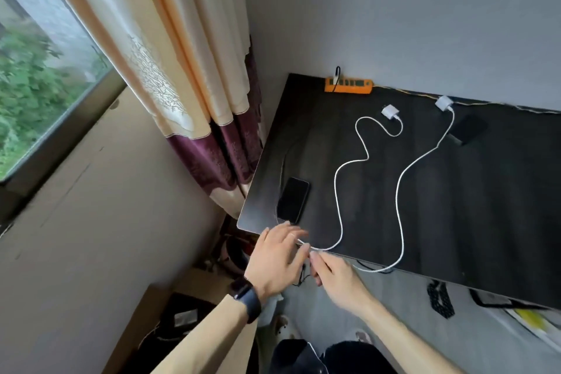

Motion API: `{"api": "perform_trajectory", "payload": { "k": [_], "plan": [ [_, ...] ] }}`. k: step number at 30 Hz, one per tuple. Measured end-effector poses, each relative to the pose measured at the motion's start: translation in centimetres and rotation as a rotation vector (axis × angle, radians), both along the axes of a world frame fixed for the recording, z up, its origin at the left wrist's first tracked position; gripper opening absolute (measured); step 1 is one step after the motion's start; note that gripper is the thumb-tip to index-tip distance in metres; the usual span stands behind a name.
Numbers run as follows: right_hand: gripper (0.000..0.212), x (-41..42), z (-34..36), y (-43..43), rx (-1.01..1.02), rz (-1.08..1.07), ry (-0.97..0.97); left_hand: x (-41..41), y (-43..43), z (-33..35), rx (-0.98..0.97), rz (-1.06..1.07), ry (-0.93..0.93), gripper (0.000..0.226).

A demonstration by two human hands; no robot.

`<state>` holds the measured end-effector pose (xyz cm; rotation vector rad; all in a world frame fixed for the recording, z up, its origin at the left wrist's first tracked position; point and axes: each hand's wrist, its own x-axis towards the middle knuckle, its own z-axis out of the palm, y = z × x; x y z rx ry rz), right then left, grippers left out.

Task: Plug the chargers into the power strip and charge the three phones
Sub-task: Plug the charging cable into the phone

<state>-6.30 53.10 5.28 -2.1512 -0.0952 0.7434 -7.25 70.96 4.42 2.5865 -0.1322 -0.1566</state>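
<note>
An orange power strip (348,85) lies at the far edge of the dark table (455,206), with one dark plug in its left end. Two white chargers (390,112) (443,102) lie unplugged near it, each trailing a white cable (336,191) toward the near edge. A black phone (293,200) rests at the near left corner; a second dark phone (467,129) lies at the far right. My left hand (277,258) hovers at the near edge with fingers spread. My right hand (337,278) pinches the end of the first charger's cable beside it.
A curtain (188,70) and window (36,85) fill the left. Cardboard (76,222) leans below the window. Boxes, a dark cord and clutter lie on the floor under the table's near edge. The wall stands right behind the power strip.
</note>
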Motion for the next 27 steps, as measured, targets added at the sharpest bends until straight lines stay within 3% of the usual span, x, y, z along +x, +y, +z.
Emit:
{"api": "perform_trajectory", "payload": {
  "k": [2, 6, 10, 13, 15, 20, 24, 27],
  "plan": [
    [0.042, 0.0, 0.6, -0.4, 0.030, -0.016, -0.006, -0.7, -0.4, -0.1, 0.152, -0.128, -0.053, 0.040],
    [0.043, 0.0, 1.5, -3.0, -0.018, 0.095, -0.057, -0.3, 1.1, 0.7, 0.207, -0.134, -0.305, 0.039],
    [0.048, -0.8, 0.2, -8.4, -0.159, 0.231, -0.013, -0.3, 6.4, 2.0, 0.351, 0.159, -0.177, 0.048],
    [0.035, -2.2, -0.7, -11.8, -0.137, 0.217, 0.003, -1.4, 9.7, 2.3, 0.573, 0.280, -0.030, 0.039],
    [0.027, -3.3, -0.4, -12.3, -0.077, 0.198, -0.021, -2.2, 7.6, 2.6, 0.540, 0.265, -0.037, 0.026],
    [0.019, -3.9, 2.0, -10.4, 0.046, 0.236, -0.168, -4.2, -7.3, 3.9, 0.128, 0.013, -0.004, 0.049],
    [0.022, -3.4, 2.5, -11.1, 0.023, 0.199, -0.249, -4.1, -10.9, 3.7, 0.273, -0.019, -0.033, 0.050],
    [0.032, -3.1, 2.1, -13.0, -0.045, 0.204, -0.233, -4.4, -8.9, 2.7, 0.266, 0.039, -0.026, 0.056]
  ]
}}
